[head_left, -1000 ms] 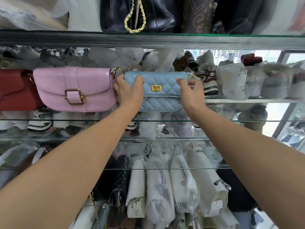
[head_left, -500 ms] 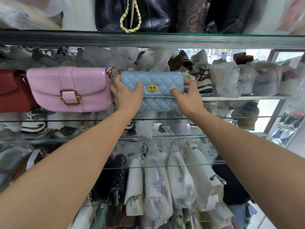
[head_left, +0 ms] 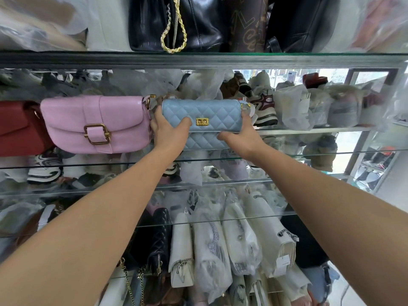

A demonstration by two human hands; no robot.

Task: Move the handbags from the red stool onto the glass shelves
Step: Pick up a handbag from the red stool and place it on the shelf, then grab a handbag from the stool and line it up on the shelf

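So the blue handbag (head_left: 212,115) is mid-frame at the glass shelf (head_left: 331,153), with the left hand (head_left: 167,131) and right hand (head_left: 240,135) each keeping a grip round one end. I'd set it square just beside the pink handbag (head_left: 95,124), clasp outward, then let go gently.

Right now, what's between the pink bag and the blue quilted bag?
The left hand, gripping the left end of the blue quilted bag; head view.

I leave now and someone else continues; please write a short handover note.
Left hand grips the left end of the blue handbag; right hand grips its right end.
The blue handbag is at the glass shelf, beside the pink handbag and red handbag.
Done: pink and red stand on the shelf.
Left: settle and release the blue one; the stool is out of view, so check it for more.
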